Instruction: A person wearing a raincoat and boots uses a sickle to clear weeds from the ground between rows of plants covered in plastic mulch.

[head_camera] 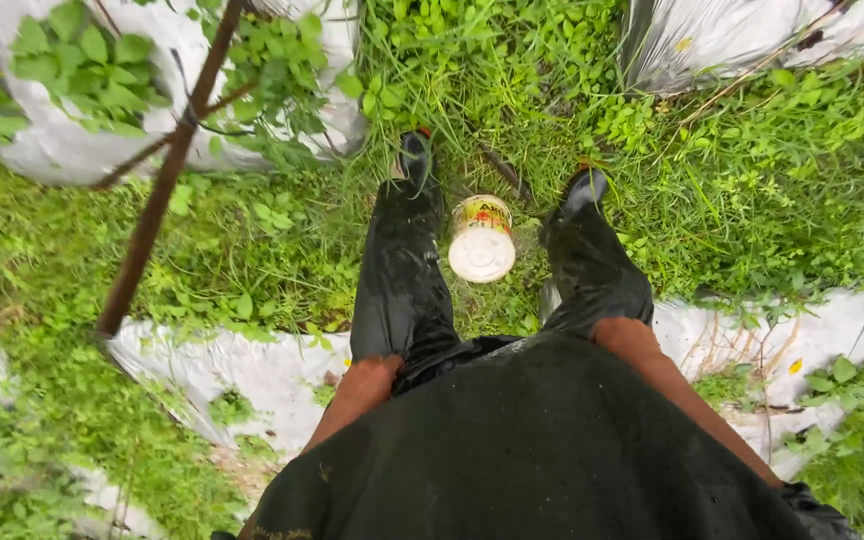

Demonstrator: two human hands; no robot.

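Bucket [482, 238], white with a lid, is laid on grass [752, 190] between two black boots [414, 165]. Neither hand is seen; grip state cannot be told.

**Lighting / image quality**

We get flat, soft daylight with no hard shadows. White plastic sheeting [272, 375] is near blown out. Wet trousers [402, 280] show glare. Edges bend fisheye-style; lower-left grass [22, 460] smears with blur.
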